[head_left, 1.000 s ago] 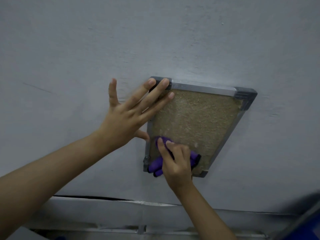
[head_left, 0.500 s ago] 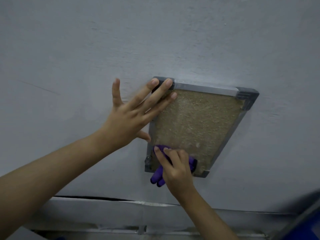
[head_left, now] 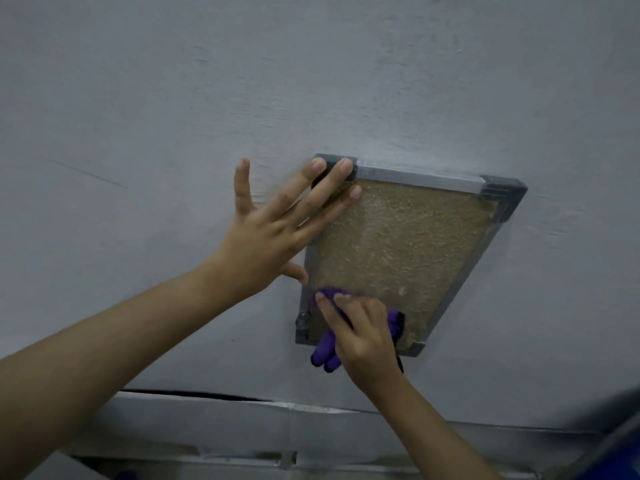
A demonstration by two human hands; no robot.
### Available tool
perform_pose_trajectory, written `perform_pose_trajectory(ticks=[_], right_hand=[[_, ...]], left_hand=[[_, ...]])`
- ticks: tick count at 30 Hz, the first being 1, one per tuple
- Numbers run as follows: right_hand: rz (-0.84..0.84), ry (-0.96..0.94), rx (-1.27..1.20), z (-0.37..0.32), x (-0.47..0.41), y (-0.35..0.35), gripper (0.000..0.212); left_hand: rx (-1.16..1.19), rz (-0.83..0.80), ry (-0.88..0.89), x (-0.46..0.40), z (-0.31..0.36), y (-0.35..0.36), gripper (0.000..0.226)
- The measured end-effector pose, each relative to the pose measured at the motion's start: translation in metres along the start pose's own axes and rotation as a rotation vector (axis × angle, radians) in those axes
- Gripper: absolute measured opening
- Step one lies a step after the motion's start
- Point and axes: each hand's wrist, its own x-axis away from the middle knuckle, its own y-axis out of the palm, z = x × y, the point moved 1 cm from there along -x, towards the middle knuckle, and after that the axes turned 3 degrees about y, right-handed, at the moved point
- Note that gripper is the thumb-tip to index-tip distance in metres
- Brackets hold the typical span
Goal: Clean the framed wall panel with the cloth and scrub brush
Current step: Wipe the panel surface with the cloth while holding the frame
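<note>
Right hand (head_left: 363, 336) closed on purple cloth (head_left: 325, 355), pressing at framed panel (head_left: 398, 244) lower-left corner on the wall (head_left: 173, 116). Left hand (head_left: 273, 233) flat, fingers spread, empty, bracing upper-left frame. Risk: hard rubbing shifts the panel if brace slips.

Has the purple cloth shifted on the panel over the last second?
Yes. The purple cloth under the right hand has slid down: it now hangs past the bottom edge of the panel's frame.
</note>
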Motion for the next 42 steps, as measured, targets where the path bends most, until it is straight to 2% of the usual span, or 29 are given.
perform_pose_trajectory(ticks=[3, 10, 15, 21, 27, 33, 37, 42], right_hand=[[0.098, 0.073, 0.003, 0.007, -0.01, 0.001, 0.027], [-0.054, -0.013, 0.035, -0.001, 0.019, 0.005, 0.029], [0.032, 0.043, -0.006, 0.004, 0.005, -0.001, 0.028], [-0.084, -0.066, 0.057, 0.001, 0.03, 0.012, 0.03], [-0.114, -0.042, 0.044, -0.001, 0.036, 0.009, 0.031], [-0.112, -0.027, 0.043, -0.002, 0.037, 0.009, 0.03], [-0.149, -0.026, 0.026, -0.004, 0.039, 0.007, 0.029], [-0.001, 0.067, -0.014, 0.001, 0.025, 0.001, 0.03]], left_hand=[[-0.028, -0.01, -0.009, -0.001, 0.0, 0.0, 0.145], [-0.035, -0.02, -0.015, -0.001, 0.0, -0.004, 0.145], [-0.031, -0.019, -0.021, -0.001, 0.001, -0.003, 0.145], [-0.012, -0.018, -0.033, 0.0, 0.004, -0.002, 0.143], [0.17, -0.034, -0.051, 0.029, 0.021, 0.007, 0.138], [0.168, -0.116, -0.107, 0.042, 0.051, 0.018, 0.143], [0.139, -0.111, -0.121, 0.041, 0.052, 0.023, 0.144], [0.173, -0.08, -0.125, 0.041, 0.053, 0.027, 0.143]])
